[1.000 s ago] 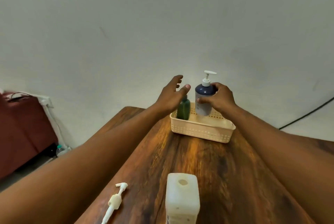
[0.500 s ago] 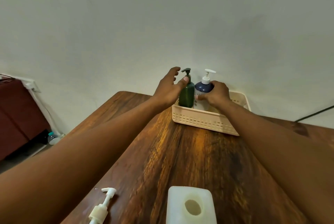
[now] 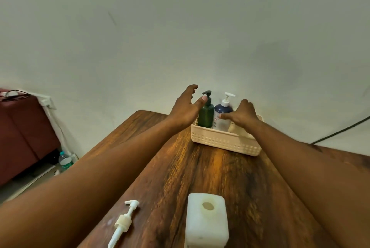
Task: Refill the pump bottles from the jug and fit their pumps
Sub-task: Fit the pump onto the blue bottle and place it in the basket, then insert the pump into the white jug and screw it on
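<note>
**Both bottles down in the basket, hands coming off**

Change: a second ago the right hand (image 3: 243, 114) gripped the blue bottle (image 3: 221, 116) above the basket (image 3: 224, 141). Now that bottle stands upright in it, just right of the green bottle (image 3: 206, 114). The two look to be touching, at the basket's left end, near the table's (image 3: 200, 171) far edge. Both carry pumps: black on green, white on blue.

Reading: these two look finished and stowed. A loose pump (image 3: 123, 222) lies near the table's near-left edge; the jug (image 3: 206, 223) stands beside it at the near edge, mouth uncapped. Likely another bottle is due, though none shows here.

Hands:
- Left hand (image 3: 186, 105): spread, fingers straight, thumb tip beside the green bottle's neck; contact unclear. Holds nothing.
- Right hand: fingers loosely bent over the basket, thumb reaching toward the blue bottle's side, at or just short of it. No grip. It partly hides a pale object in the basket; cannot identify it.
- Both forearms stretched long across the table toward the far edge.
</note>
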